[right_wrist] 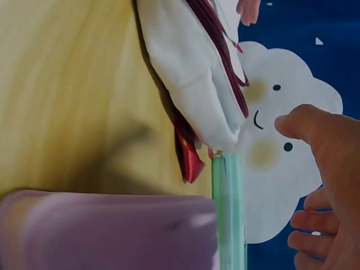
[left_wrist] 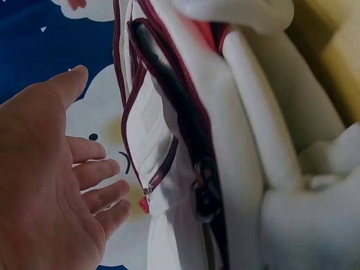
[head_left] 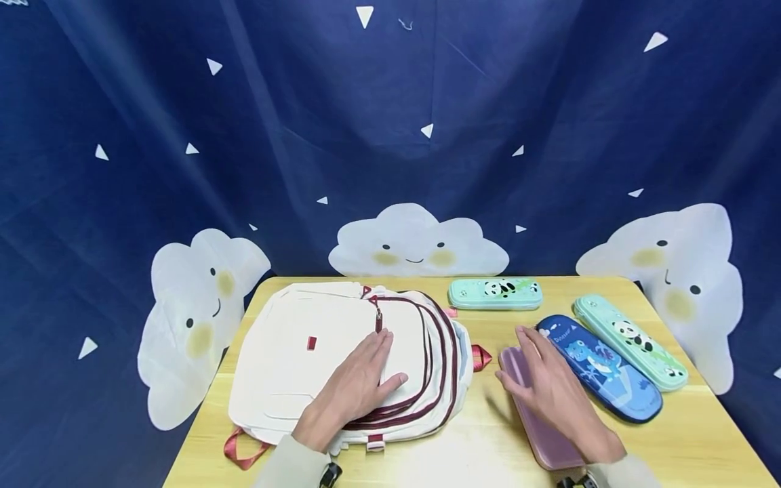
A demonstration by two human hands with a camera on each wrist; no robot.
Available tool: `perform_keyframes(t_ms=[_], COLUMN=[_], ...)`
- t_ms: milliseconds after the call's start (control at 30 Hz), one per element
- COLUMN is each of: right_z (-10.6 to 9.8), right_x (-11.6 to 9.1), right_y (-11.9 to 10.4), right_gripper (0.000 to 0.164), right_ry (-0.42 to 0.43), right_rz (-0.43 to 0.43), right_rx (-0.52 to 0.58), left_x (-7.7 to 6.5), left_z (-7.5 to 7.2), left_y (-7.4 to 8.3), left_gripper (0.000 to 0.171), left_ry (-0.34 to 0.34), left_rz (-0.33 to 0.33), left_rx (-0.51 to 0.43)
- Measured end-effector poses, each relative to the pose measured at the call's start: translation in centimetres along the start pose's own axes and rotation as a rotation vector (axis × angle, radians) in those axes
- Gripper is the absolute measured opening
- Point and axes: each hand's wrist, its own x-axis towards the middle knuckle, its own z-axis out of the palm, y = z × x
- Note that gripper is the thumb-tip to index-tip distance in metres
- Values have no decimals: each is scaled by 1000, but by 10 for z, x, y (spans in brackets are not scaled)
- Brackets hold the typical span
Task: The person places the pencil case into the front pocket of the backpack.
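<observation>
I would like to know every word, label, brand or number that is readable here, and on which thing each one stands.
"Dinosaur": on the blue dinosaur pencil case, near its far end.
Red tag on the white backpack: too small to tell whether it bears text.
No other text can be read.

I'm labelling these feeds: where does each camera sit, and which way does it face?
Head: on the person's head, facing forward and down over backpack, purple case, table and curtain; left-hand grip, right-hand grip and sleeves show.
Left wrist: worn there, facing the backpack's side; left-hand grip shows, other fingertips at the top edge.
Right wrist: worn there, facing the purple case and backpack's end; right-hand grip shows, other fingers at the top.
Head and right wrist share the purple case.
</observation>
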Motion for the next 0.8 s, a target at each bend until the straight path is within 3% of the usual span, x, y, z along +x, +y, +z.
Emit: perform_keyframes(t_ms=[200, 367, 800], right_z=[-2, -6, -7], right_x=[-15, -27, -59], right_y=[0, 4, 12], right_gripper=[92, 94, 104], right_ry=[-34, -85, -110], right_rz=[39, 103, 124], right_rx=[-16, -4, -51], left_x=[-3, -5, -8], left_z=[3, 5, 14], left_y=[3, 6, 13], left_gripper=[74, 75, 80], left_ry=[34, 14, -36], left_rz=[14, 5, 11], left_rx=[35, 29, 24])
